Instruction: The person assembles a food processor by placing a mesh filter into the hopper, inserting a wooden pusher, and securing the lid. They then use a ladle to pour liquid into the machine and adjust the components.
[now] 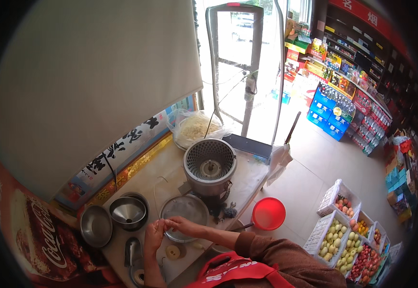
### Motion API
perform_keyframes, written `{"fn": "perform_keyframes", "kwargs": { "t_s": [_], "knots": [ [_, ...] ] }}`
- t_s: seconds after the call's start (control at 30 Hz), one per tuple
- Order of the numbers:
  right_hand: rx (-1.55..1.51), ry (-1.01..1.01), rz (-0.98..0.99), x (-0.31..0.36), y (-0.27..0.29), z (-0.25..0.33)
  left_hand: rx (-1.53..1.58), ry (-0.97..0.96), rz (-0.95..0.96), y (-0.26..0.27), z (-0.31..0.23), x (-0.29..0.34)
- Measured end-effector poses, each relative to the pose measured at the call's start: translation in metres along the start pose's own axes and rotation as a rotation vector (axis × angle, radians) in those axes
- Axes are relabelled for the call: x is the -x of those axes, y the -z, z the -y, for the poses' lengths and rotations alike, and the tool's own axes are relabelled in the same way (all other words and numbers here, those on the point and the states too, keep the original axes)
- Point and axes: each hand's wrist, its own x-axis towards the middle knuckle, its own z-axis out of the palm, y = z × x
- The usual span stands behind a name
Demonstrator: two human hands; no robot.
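Red apron straps [233, 270] cross my chest at the bottom of the view, just below my forearms. Both my hands meet above a pale counter [247, 185]. My left hand [154, 234] and my right hand [179, 223] have fingertips pinched together, touching each other, apparently on something thin and small; I cannot tell what it is. Directly under my hands sits a round clear lid [186, 210]. Just below my grip lies a small beige spool [173, 252]. To the left of my hands is a metal funnel [127, 211] set in a bowl, with an empty steel bowl [95, 225] further left. Beyond my hands stands a round metal machine [210, 165] with a perforated drum. To the right of my right forearm sits a red basin [268, 213], lower down, near the floor.
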Motion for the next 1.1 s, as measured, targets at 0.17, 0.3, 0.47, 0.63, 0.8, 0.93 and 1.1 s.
{"fn": "perform_keyframes", "kwargs": {
  "t_s": [0.17,0.3,0.47,0.63,0.8,0.93,1.1],
  "knots": [
    [-0.105,-0.007,0.015,-0.009,-0.019,0.013,-0.202,-0.078,-0.031,0.016,-0.021,0.008],
    [-0.35,0.097,-0.16,-0.017,-0.042,0.031,-0.218,-0.134,-0.05,0.017,-0.023,0.019],
    [-0.414,0.022,-0.369,-0.052,-0.027,0.068,-0.523,-0.105,0.017,0.012,-0.007,0.044],
    [-0.579,-0.041,-0.333,-0.082,0.012,0.133,-0.729,-0.45,-0.06,0.013,-0.004,0.066],
    [-0.768,-0.239,-0.196,-0.091,0.049,0.183,-0.897,-0.716,0.004,0.015,-0.001,0.078],
    [-0.698,-0.276,-0.113,-0.073,0.052,0.192,-0.828,-0.711,0.003,0.018,0.015,0.071],
    [-0.684,-0.14,-0.024,-0.043,0.043,0.185,-0.332,-0.274,-0.126,0.031,0.049,0.043]
  ]
}}
